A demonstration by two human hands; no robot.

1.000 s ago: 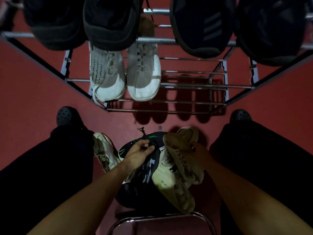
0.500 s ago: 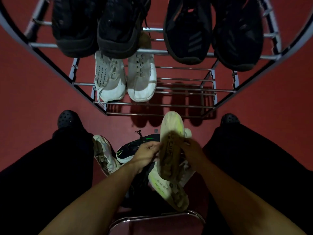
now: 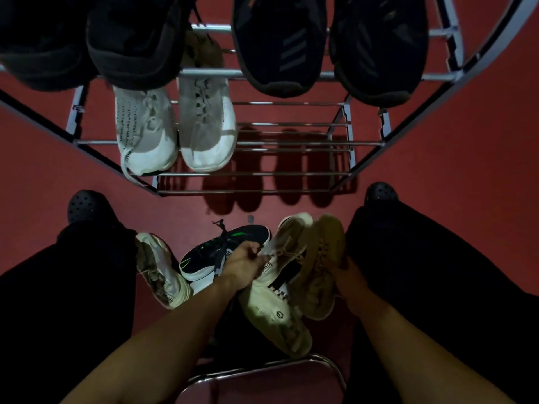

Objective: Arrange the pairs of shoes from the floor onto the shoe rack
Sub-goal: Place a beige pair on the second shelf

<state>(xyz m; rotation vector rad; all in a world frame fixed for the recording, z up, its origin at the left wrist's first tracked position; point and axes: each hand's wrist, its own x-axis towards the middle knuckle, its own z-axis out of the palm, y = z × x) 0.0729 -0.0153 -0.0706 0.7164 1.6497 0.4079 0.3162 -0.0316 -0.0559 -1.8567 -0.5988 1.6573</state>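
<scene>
Two cream shoes now: left hand (image 3: 243, 262) grips one (image 3: 287, 249), right hand (image 3: 348, 275) the other (image 3: 323, 258), no longer upended.

The person wears loose black trousers (image 3: 437, 272) and black perforated rubber clogs (image 3: 83, 207), one at each side just before the metal shoe rack (image 3: 262, 173). Both forearms are bare, without sleeves, watch or rings.

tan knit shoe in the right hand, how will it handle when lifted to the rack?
The tan shoe is probably light: the right hand holds it alone, at the heel. Its knit-looking upper likely flexes, so the toe may sag. The textured fabric seems unlikely to slip.
</scene>
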